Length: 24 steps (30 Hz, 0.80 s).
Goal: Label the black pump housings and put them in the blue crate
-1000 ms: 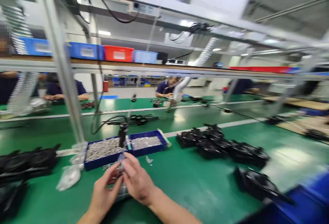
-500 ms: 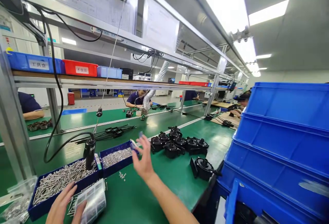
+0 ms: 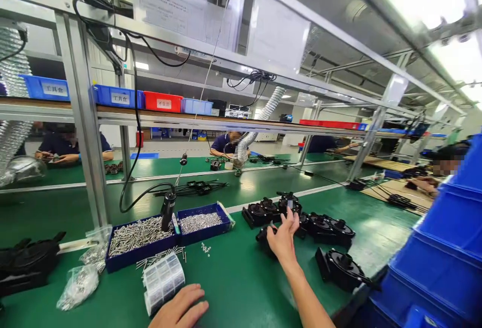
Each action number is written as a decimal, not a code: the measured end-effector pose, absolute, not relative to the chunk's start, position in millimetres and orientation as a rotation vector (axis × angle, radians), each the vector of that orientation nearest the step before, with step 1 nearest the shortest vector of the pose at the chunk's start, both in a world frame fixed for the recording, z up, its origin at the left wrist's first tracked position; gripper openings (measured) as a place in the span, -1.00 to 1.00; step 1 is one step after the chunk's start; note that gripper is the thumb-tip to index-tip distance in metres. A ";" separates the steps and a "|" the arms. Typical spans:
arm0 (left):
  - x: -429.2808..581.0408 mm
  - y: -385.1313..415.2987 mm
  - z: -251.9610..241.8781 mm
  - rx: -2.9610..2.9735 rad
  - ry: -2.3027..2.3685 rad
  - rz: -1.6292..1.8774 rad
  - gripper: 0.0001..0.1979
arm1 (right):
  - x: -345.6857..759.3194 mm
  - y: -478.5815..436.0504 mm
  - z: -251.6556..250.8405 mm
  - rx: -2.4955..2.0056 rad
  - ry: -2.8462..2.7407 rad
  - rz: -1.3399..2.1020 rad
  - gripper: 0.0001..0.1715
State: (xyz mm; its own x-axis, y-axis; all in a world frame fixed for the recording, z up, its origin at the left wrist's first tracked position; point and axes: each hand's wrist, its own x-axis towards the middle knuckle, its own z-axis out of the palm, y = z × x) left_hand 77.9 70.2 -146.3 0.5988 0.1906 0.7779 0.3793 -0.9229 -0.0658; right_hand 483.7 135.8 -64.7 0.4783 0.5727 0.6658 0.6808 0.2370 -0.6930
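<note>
My left hand (image 3: 183, 308) lies low at the front of the bench, fingers stretched out, just right of a roll of clear labels (image 3: 163, 280). My right hand (image 3: 284, 240) reaches out over the bench with thumb and fingers apart. A small translucent piece, like a label (image 3: 289, 203), shows at its fingertip. Beneath and left of this hand is a black round housing (image 3: 264, 241), partly covered by it; contact cannot be made out. Several similar black housings (image 3: 326, 227) stand grouped behind and to the right, and one housing (image 3: 342, 267) sits nearer the bench edge.
A blue bin of screws (image 3: 141, 237) adjoins a bin of small nuts (image 3: 201, 222); a hanging electric screwdriver (image 3: 168, 210) rests over the screws. Loose nuts (image 3: 205, 249) and bagged parts (image 3: 79, 285) lie nearby. Stacked blue crates (image 3: 425, 262) stand right. Co-workers sit across the bench.
The view has turned left. My right hand has moved from beside the nut bin to the black housings. My left hand has come off the label roll to its right.
</note>
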 end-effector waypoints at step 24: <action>74.7 32.8 -102.6 -2.781 -0.690 -1.688 -0.17 | 291.4 -20.2 -48.8 -0.840 -1.126 1.100 0.14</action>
